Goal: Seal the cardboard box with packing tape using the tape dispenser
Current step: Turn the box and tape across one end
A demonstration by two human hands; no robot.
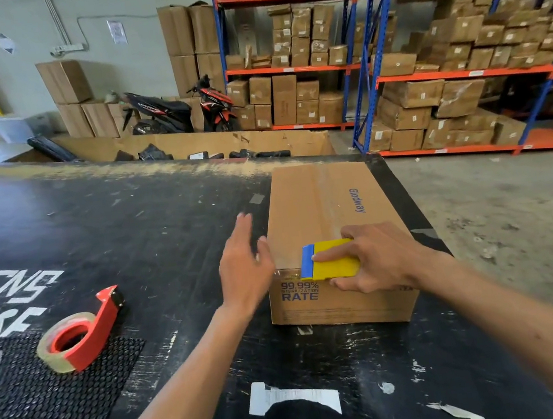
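A brown cardboard box (323, 211) with blue print lies on the black table (115, 227), flaps closed, with clear tape running along its top seam. My right hand (373, 256) holds a yellow and blue squeegee (329, 260) against the box's near top edge. My left hand (245, 268) hovers open at the box's left side, fingers spread, close to its near left corner. The red tape dispenser (82, 331) with a roll of clear tape rests at the left on a black mesh mat (47, 390), apart from both hands.
A torn white label (290, 399) is stuck near the table's front edge. Behind the table stands a large open carton (192, 145) with dark items. Two scooters (181, 110) and orange-blue shelving (459, 74) full of boxes line the back.
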